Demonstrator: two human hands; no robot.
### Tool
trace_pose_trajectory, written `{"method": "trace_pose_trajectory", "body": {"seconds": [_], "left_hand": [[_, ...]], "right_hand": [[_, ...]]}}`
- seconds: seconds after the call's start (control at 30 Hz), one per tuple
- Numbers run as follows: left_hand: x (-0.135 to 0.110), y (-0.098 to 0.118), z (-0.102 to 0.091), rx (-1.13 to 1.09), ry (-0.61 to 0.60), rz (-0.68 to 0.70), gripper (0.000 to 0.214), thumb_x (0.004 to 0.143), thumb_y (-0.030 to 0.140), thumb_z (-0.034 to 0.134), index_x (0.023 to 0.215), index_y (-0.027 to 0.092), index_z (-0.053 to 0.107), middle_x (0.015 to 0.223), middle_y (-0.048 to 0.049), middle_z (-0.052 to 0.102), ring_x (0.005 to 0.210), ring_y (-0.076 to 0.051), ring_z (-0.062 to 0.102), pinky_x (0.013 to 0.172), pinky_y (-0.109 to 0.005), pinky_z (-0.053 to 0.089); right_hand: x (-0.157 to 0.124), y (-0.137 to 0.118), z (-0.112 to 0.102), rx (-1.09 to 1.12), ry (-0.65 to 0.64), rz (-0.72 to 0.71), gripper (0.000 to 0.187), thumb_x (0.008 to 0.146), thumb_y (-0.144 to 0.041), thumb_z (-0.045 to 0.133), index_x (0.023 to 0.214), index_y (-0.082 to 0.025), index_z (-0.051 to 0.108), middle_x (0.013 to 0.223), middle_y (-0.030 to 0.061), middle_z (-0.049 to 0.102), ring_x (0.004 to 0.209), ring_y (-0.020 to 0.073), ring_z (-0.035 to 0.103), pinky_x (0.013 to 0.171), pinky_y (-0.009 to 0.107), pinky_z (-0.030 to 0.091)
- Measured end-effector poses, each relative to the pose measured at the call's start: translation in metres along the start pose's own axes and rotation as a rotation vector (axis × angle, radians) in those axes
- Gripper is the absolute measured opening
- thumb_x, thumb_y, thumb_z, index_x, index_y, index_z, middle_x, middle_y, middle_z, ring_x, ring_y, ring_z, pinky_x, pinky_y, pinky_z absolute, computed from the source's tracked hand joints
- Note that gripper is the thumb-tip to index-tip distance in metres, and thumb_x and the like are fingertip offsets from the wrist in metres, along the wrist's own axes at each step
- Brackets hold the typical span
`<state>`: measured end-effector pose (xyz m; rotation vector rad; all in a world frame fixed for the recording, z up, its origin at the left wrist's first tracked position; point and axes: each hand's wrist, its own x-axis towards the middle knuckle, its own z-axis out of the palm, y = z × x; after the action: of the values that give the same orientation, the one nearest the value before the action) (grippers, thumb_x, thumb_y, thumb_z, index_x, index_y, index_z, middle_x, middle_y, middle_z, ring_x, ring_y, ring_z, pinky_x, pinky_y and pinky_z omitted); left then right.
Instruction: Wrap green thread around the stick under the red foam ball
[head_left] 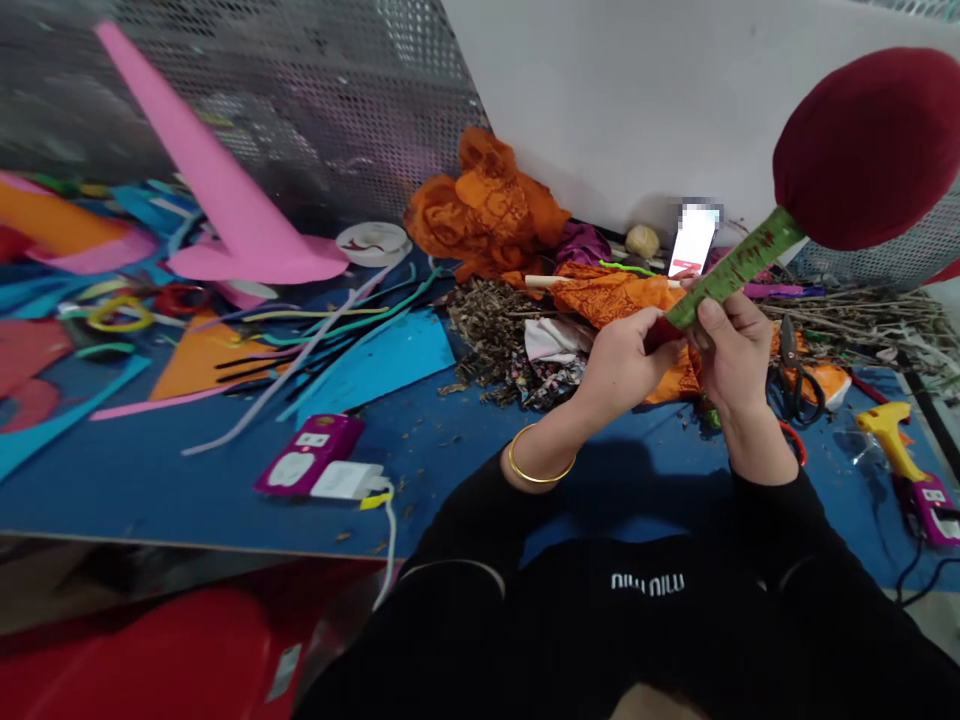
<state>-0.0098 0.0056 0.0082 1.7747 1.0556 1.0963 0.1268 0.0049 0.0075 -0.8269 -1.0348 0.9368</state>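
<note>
Both hands hold a mallet-like piece [862, 150] up over the table. It has a large rounded head covered in dark red cloth and a handle [739, 265] wrapped in green. My left hand [622, 360] is closed around the handle's lower end, where some dark red shows below the green. Higher on the green part, my right hand [735, 340] pinches it between thumb and fingers. The piece tilts up to the right, its head well above the tabletop. Orange patterned cloth [615, 295] lies behind and under my hands.
Dried plant bits [487, 330], black-handled scissors [799, 385] and a lit phone [694, 240] surround the hands. A yellow glue gun [896, 440] rests far right. Left are a pink cone hat [240, 230], blue sheets [390, 360] and a purple power strip [315, 455] with a cable.
</note>
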Motion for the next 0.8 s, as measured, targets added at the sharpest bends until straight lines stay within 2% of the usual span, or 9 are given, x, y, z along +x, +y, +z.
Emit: {"method": "trace_pose_trajectory", "body": {"seconds": [0.17,0.33,0.43,0.53,0.63,0.73,0.8], "left_hand": [[0.000,0.001,-0.001,0.045,0.010,-0.049,0.020,0.085,0.029,0.067,0.073,0.019,0.055,0.065,0.0050,0.053,0.062,-0.011,0.044,0.060,-0.025,0.033],[-0.002,-0.003,0.001,0.113,0.040,0.037,0.018,0.086,0.027,0.066,0.074,0.019,0.054,0.066,0.0040,0.057,0.061,-0.010,0.047,0.060,-0.025,0.035],[-0.005,-0.009,0.005,0.114,0.107,0.073,0.006,0.085,0.024,0.066,0.088,0.018,0.065,0.071,0.0032,0.064,0.064,-0.011,0.052,0.063,-0.024,0.041],[-0.008,-0.016,0.012,0.176,0.175,0.142,0.017,0.088,0.020,0.063,0.103,0.017,0.069,0.082,-0.0003,0.071,0.070,-0.013,0.061,0.069,-0.024,0.047],[-0.011,-0.018,0.016,0.335,0.213,0.197,0.018,0.094,0.023,0.056,0.107,0.017,0.067,0.090,-0.0054,0.073,0.077,-0.017,0.065,0.073,-0.028,0.048],[-0.011,-0.019,0.014,0.431,0.190,0.152,0.011,0.097,0.026,0.054,0.099,0.019,0.062,0.087,-0.0051,0.069,0.075,-0.018,0.061,0.070,-0.029,0.044],[-0.009,-0.020,0.008,0.369,0.118,0.089,0.009,0.094,0.027,0.057,0.089,0.020,0.056,0.078,-0.0010,0.062,0.070,-0.016,0.056,0.066,-0.028,0.039]], "right_hand": [[-0.001,0.001,0.000,0.090,-0.049,0.006,0.032,0.072,-0.050,0.087,0.086,-0.022,0.078,0.057,-0.0077,0.044,0.047,0.0040,0.028,0.048,0.025,0.025],[-0.002,0.002,0.000,0.080,-0.055,-0.008,0.031,0.073,-0.049,0.087,0.084,-0.022,0.078,0.059,-0.0065,0.048,0.049,0.0043,0.029,0.047,0.024,0.023],[-0.001,0.003,0.001,0.073,-0.033,0.000,0.034,0.072,-0.052,0.089,0.083,-0.022,0.078,0.056,-0.0075,0.044,0.049,0.0044,0.027,0.046,0.024,0.021],[0.000,0.003,0.002,0.071,-0.017,0.006,0.038,0.069,-0.055,0.090,0.080,-0.022,0.077,0.054,-0.0081,0.043,0.047,0.0042,0.025,0.045,0.024,0.019],[0.001,0.003,0.003,0.079,-0.016,0.020,0.040,0.066,-0.057,0.090,0.079,-0.021,0.076,0.055,-0.0084,0.043,0.048,0.0036,0.025,0.045,0.024,0.017],[0.001,0.004,0.002,0.084,-0.009,0.020,0.041,0.066,-0.056,0.090,0.078,-0.021,0.074,0.056,-0.0091,0.040,0.048,0.0032,0.024,0.046,0.024,0.016],[0.001,0.006,0.002,0.078,-0.011,0.024,0.041,0.066,-0.056,0.090,0.075,-0.020,0.072,0.055,-0.0098,0.037,0.048,0.0031,0.024,0.046,0.023,0.017]]}}
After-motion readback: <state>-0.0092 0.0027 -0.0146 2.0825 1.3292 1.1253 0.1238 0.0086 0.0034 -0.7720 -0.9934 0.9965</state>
